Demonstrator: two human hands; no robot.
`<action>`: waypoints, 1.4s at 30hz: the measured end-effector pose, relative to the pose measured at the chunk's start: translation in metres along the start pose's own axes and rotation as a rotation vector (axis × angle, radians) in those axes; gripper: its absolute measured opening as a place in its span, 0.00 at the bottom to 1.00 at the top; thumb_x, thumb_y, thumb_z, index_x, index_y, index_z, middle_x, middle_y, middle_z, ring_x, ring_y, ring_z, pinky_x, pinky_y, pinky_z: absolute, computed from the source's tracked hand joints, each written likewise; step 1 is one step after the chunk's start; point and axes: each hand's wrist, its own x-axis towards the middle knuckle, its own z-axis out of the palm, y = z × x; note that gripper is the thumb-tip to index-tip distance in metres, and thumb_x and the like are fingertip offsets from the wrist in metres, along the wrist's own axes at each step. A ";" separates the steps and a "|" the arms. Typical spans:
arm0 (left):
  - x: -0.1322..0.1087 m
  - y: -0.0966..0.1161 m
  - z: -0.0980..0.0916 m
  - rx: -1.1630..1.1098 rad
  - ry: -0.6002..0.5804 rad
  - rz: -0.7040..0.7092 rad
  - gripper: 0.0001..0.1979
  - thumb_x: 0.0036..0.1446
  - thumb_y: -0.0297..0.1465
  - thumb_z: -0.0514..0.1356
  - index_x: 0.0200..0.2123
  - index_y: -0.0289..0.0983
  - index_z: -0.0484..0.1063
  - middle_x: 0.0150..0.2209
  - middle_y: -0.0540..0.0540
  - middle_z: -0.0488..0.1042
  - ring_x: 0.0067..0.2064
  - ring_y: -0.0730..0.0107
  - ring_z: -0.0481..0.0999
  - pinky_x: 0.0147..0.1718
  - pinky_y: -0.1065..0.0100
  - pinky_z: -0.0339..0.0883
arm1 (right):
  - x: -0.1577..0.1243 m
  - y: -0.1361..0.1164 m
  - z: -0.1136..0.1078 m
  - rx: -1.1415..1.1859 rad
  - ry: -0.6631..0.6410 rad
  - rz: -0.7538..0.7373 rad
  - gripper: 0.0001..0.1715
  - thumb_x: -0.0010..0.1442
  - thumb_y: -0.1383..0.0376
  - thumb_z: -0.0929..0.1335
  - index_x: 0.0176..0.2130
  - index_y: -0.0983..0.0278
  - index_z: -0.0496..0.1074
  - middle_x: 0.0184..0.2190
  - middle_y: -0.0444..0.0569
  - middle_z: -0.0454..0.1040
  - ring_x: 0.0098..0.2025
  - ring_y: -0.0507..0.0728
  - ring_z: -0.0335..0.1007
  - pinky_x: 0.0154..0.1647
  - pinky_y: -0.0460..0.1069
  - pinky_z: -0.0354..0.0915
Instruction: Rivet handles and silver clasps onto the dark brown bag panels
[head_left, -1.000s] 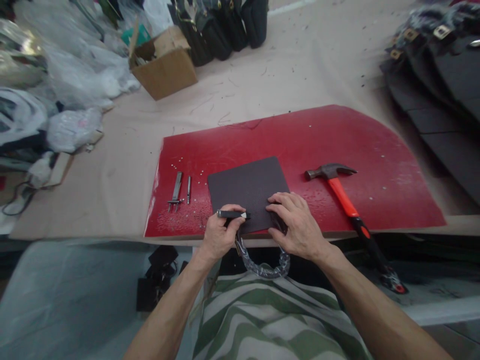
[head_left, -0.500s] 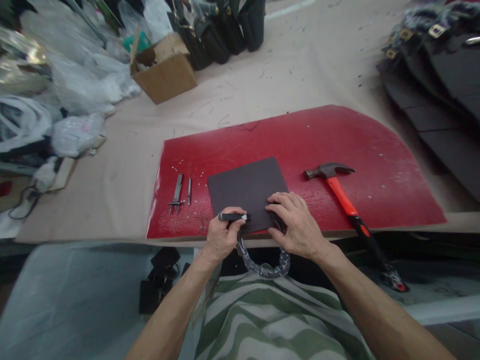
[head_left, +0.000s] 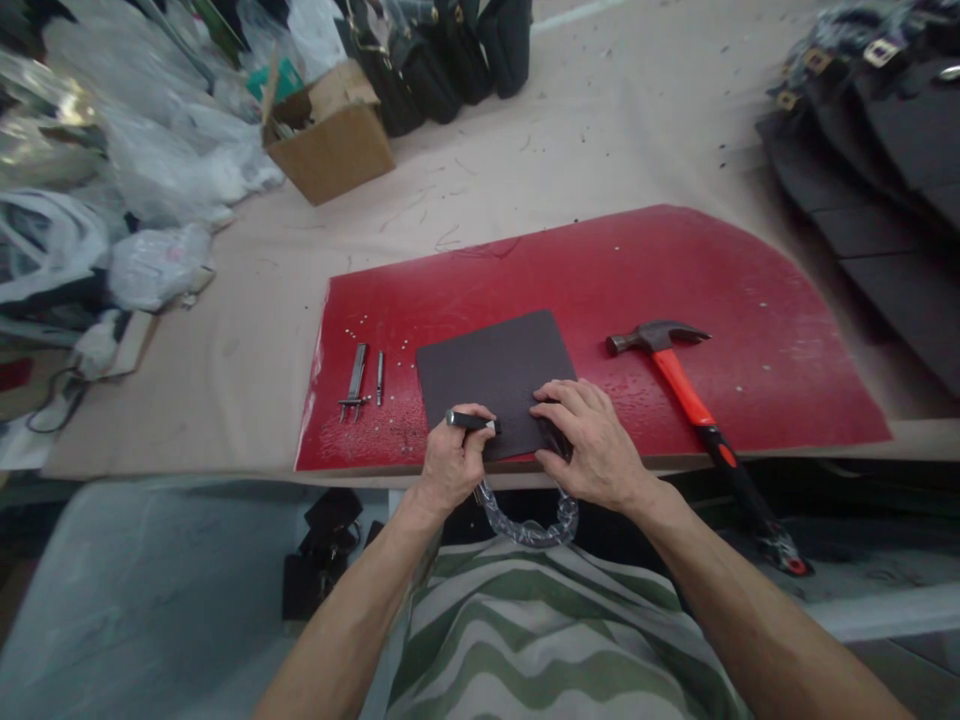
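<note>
A dark brown rectangular bag panel lies near the table's front edge. A curved handle wrapped in clear plastic hangs from its near side, over the edge. My left hand is closed around a black pen-like tool with a pale tip, held low and tilted over the panel's near part. My right hand rests on the panel's right side, its fingers and thumb bent around a dark tab at the handle's end. The tool's contact with the panel cannot be made out.
Beneath the panel is a red mat. A claw hammer lies to the right, its handle past the edge. A pronged metal tool and a thin metal rod lie left. Farther off are a cardboard box and stacked dark panels.
The pen-like tool in my left hand has tilted, its rear end rising slightly. My left hand has shifted a little right. My right hand stays in place on the panel.
</note>
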 end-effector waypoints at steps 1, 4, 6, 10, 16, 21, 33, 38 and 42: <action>0.000 0.000 0.000 0.000 -0.002 -0.002 0.05 0.64 0.28 0.56 0.41 0.37 0.71 0.38 0.46 0.78 0.41 0.67 0.79 0.43 0.67 0.73 | -0.001 0.001 -0.002 0.042 0.011 -0.007 0.25 0.52 0.63 0.72 0.49 0.64 0.71 0.55 0.57 0.71 0.60 0.67 0.62 0.65 0.65 0.54; 0.000 -0.002 0.001 0.007 -0.015 -0.012 0.05 0.65 0.30 0.55 0.41 0.38 0.70 0.38 0.45 0.77 0.41 0.66 0.78 0.43 0.66 0.72 | -0.005 0.004 -0.016 0.196 0.080 0.006 0.24 0.55 0.62 0.71 0.51 0.62 0.69 0.55 0.57 0.71 0.60 0.65 0.64 0.62 0.63 0.60; 0.000 -0.004 0.001 0.008 -0.035 -0.010 0.05 0.65 0.30 0.55 0.41 0.38 0.70 0.38 0.45 0.77 0.40 0.66 0.78 0.43 0.66 0.72 | -0.009 0.008 -0.032 0.192 0.160 0.055 0.21 0.58 0.63 0.69 0.51 0.61 0.70 0.55 0.56 0.71 0.59 0.64 0.65 0.60 0.62 0.63; 0.001 -0.008 0.002 -0.010 -0.065 0.034 0.05 0.65 0.29 0.56 0.41 0.37 0.70 0.38 0.45 0.76 0.41 0.65 0.77 0.43 0.65 0.72 | -0.025 0.027 -0.067 -0.128 0.314 0.247 0.16 0.59 0.61 0.68 0.46 0.63 0.72 0.50 0.59 0.73 0.55 0.67 0.68 0.59 0.63 0.63; 0.002 -0.008 0.005 -0.003 -0.056 0.067 0.04 0.64 0.28 0.56 0.41 0.37 0.69 0.38 0.44 0.75 0.41 0.66 0.76 0.43 0.65 0.71 | -0.047 0.040 -0.084 -0.530 -0.005 0.662 0.20 0.61 0.57 0.64 0.48 0.67 0.69 0.41 0.60 0.72 0.43 0.67 0.70 0.40 0.57 0.65; 0.006 -0.002 0.004 0.019 -0.056 0.089 0.04 0.62 0.26 0.56 0.40 0.37 0.69 0.37 0.44 0.75 0.40 0.64 0.76 0.42 0.65 0.71 | -0.039 0.034 -0.087 -0.404 -0.085 0.819 0.11 0.58 0.61 0.65 0.40 0.65 0.68 0.34 0.55 0.71 0.35 0.60 0.68 0.33 0.52 0.59; 0.008 -0.002 0.010 0.020 -0.057 0.079 0.05 0.61 0.25 0.56 0.40 0.37 0.68 0.36 0.44 0.74 0.39 0.64 0.75 0.42 0.64 0.70 | -0.022 -0.020 -0.091 0.957 0.138 1.081 0.09 0.58 0.60 0.66 0.33 0.61 0.61 0.21 0.36 0.57 0.15 0.45 0.48 0.14 0.42 0.48; 0.006 -0.004 0.012 0.020 -0.059 0.066 0.06 0.60 0.24 0.56 0.41 0.37 0.68 0.37 0.44 0.74 0.39 0.64 0.74 0.42 0.64 0.70 | -0.008 -0.063 -0.109 0.392 0.119 0.596 0.19 0.65 0.50 0.60 0.29 0.60 0.59 0.20 0.39 0.60 0.17 0.49 0.54 0.18 0.45 0.50; 0.006 -0.005 0.013 0.016 -0.065 0.055 0.06 0.60 0.24 0.56 0.40 0.37 0.69 0.37 0.44 0.74 0.39 0.64 0.75 0.42 0.64 0.70 | 0.005 -0.088 -0.123 -0.004 0.001 0.332 0.16 0.65 0.55 0.60 0.27 0.58 0.57 0.17 0.42 0.61 0.18 0.52 0.54 0.22 0.49 0.45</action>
